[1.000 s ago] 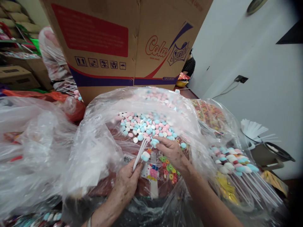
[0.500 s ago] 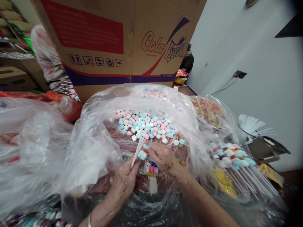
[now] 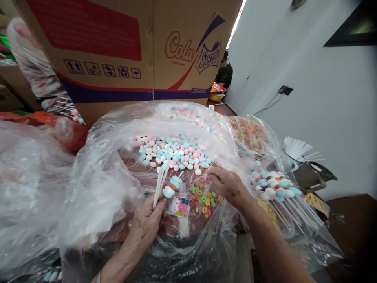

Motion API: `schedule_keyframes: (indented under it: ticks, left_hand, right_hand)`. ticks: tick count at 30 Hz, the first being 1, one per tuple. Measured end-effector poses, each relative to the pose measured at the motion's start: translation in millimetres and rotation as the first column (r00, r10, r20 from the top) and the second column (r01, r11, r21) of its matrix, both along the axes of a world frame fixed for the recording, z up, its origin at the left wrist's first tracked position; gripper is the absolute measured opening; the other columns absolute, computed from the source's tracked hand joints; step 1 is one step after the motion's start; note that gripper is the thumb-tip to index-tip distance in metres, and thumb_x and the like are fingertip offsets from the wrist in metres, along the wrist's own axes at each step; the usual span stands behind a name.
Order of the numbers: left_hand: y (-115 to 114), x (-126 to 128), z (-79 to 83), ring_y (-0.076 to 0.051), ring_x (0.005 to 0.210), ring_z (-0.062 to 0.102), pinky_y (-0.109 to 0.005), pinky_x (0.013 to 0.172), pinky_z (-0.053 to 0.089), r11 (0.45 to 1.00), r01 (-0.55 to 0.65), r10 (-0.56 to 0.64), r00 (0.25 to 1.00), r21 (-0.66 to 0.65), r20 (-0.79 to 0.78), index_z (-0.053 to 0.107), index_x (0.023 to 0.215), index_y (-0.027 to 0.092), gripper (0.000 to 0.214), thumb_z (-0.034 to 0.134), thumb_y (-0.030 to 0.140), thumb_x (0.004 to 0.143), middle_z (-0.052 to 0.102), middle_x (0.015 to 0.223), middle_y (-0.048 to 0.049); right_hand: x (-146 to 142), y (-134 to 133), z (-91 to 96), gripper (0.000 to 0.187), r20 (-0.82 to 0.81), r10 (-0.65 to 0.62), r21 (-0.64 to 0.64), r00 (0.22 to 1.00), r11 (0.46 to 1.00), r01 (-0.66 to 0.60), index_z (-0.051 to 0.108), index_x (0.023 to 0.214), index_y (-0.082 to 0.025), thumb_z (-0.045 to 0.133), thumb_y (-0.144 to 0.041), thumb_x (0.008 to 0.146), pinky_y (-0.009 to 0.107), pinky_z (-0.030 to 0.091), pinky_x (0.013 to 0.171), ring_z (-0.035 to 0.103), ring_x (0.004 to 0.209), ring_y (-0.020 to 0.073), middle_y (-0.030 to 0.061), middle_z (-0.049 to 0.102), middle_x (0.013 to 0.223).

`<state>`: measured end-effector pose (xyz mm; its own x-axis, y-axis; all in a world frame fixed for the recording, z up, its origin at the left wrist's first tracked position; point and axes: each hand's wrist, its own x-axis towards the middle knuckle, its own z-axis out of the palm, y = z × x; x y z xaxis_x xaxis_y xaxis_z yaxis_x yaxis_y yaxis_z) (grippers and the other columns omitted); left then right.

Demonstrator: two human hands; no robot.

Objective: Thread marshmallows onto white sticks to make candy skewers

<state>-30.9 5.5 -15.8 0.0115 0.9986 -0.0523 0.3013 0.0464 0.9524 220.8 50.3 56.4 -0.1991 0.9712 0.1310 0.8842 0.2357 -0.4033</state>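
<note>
My left hand [image 3: 145,224] is closed around a small bunch of white sticks [image 3: 158,184]; one stick carries blue and white candies [image 3: 172,186] with an orange ring between them. My right hand [image 3: 228,185] rests with curled fingers beside a patch of small coloured ring candies [image 3: 204,198]; what its fingertips hold is hidden. Both hands are inside a big clear plastic bag [image 3: 118,165]. Just beyond them lies a heap of pink, blue and white candies [image 3: 172,152].
A large Cola Sprite cardboard box [image 3: 129,51] stands right behind the bag. Finished candy skewers [image 3: 277,188] lie in a clear bag at right, beside a holder of white sticks [image 3: 297,148]. More plastic bags [image 3: 26,177] crowd the left. A seated person [image 3: 224,72] is far back.
My right hand slid from the skewer tip to the right, over to the ring candies. The skewer in my left hand has one more candy on it. The camera has shifted right.
</note>
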Motion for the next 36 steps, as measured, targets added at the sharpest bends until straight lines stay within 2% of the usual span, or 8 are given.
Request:
schedule_keyframes:
  ticks: [4,11,15,19,22,26,32,36]
  left_hand:
    - [1,0,0.8,-0.014,0.047,0.044,-0.024,0.049,0.033,1.0,0.001,-0.002,1.0,-0.025,-0.01,0.054,0.059,0.022,0.034,0.049,0.046,0.083,0.048,0.049,0.0064]
    - [1,1,1.0,-0.013,0.045,0.042,-0.023,0.046,0.031,0.999,-0.014,0.014,1.0,-0.031,0.003,0.054,0.059,0.022,0.034,0.051,0.045,0.083,0.048,0.049,0.0064]
    - [1,1,-0.9,-0.013,0.045,0.042,-0.023,0.046,0.032,0.999,-0.013,0.013,1.0,-0.03,0.024,0.054,0.059,0.022,0.034,0.051,0.045,0.083,0.048,0.049,0.0064]
    - [-1,1,-1.1,-0.013,0.044,0.041,-0.023,0.044,0.029,0.999,-0.014,0.016,0.999,-0.043,0.037,0.054,0.06,0.022,0.033,0.051,0.045,0.083,0.046,0.047,0.0072]
    - [-1,2,-0.1,-0.012,0.041,0.035,-0.022,0.041,0.024,0.998,0.001,0.003,0.997,-0.056,0.072,0.053,0.061,0.023,0.033,0.051,0.045,0.085,0.039,0.043,0.0092]
    - [-1,3,2.9,-0.012,0.044,0.039,-0.022,0.043,0.028,1.0,-0.014,0.016,0.998,-0.024,0.06,0.052,0.059,0.022,0.033,0.052,0.042,0.085,0.044,0.047,0.008]
    - [-1,2,3.8,-0.011,0.044,0.04,-0.022,0.044,0.029,1.0,-0.021,0.022,0.998,-0.021,0.06,0.054,0.06,0.021,0.032,0.053,0.041,0.084,0.048,0.049,0.007]
    - [-1,1,2.0,-0.012,0.045,0.042,-0.022,0.045,0.031,0.999,-0.02,0.023,0.998,-0.038,0.064,0.055,0.06,0.02,0.032,0.054,0.043,0.083,0.048,0.049,0.0064]
  right_hand:
    - [19,-3,-10.0,0.019,0.144,0.016,-0.103,0.989,0.995,-0.001,0.064,0.079,-0.019,0.047,-0.016,0.088,0.026,0.039,0.068,0.059,0.074,0.0172,0.003,0.067,0.078]
    - [-2,3,-23.4,0.02,0.091,0.196,-0.088,0.976,0.978,-0.188,0.066,0.09,-0.018,0.047,-0.012,0.091,0.026,0.041,0.08,0.06,0.087,0.017,0.0049,0.067,0.089]
    - [-14,11,-26.4,0.019,0.21,0.18,-0.098,0.961,0.982,-0.162,0.066,0.095,-0.017,0.047,-0.015,0.095,0.027,0.042,0.082,0.059,0.091,0.0175,0.0069,0.065,0.095]
    - [-19,15,-31.2,0.017,0.313,0.168,-0.133,0.935,0.982,-0.132,0.065,0.089,-0.017,0.049,-0.014,0.093,0.027,0.042,0.081,0.058,0.089,0.0178,0.0071,0.062,0.094]
    - [-19,16,-34.4,0.015,0.281,0.183,-0.1,0.942,0.982,-0.161,0.063,0.089,-0.017,0.049,-0.011,0.09,0.028,0.042,0.082,0.057,0.091,0.0186,0.0069,0.06,0.095]
    - [-15,14,-39.6,0.017,0.185,0.245,-0.049,0.952,0.969,-0.241,0.06,0.088,-0.018,0.05,-0.005,0.082,0.028,0.041,0.081,0.056,0.09,0.0187,0.0054,0.059,0.092]
    - [4,15,-34.2,0.018,0.023,0.072,0.027,0.997,0.997,-0.073,0.061,0.096,-0.017,0.049,-0.01,0.085,0.027,0.041,0.074,0.056,0.081,0.0177,0.0036,0.061,0.087]
    - [4,15,-27.0,0.017,0.041,0.145,0.006,0.989,0.989,-0.146,0.065,0.09,-0.018,0.05,-0.01,0.086,0.027,0.042,0.079,0.058,0.087,0.0175,0.0052,0.062,0.092]
